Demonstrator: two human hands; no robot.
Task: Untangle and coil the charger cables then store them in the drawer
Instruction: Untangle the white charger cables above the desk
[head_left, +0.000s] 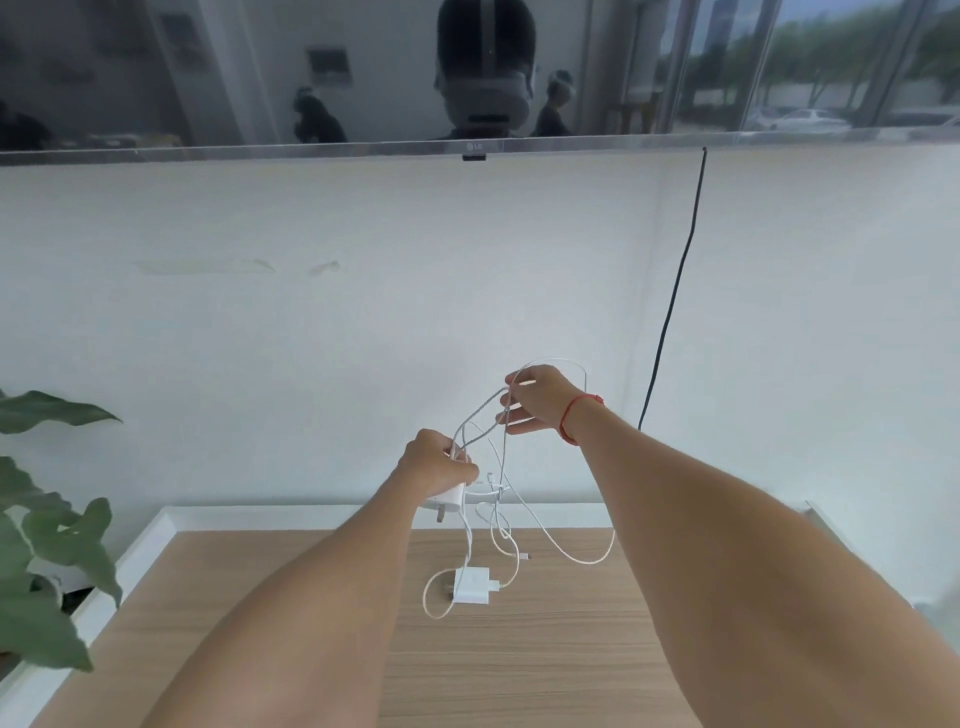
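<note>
Pale wood-grain tabletop (519, 675) below a white wall. From the head view, the left hand (439, 462) clamps a white plug-in charger block (451, 500); the right hand (540, 397) pinches the tangled thin white charger cables (480, 421). A second white adapter (471, 585) rests on the tabletop. Best draw loops apart slowly, feeding slack, never yanking knots.

Both arms reach forward, left hand (439, 462) fisted low, right hand (537, 397) raised, fingers pinching.

Wall-mounted TV (363, 78), black cord (675, 291) hanging beneath; leafy plant (47, 561) at left.
</note>
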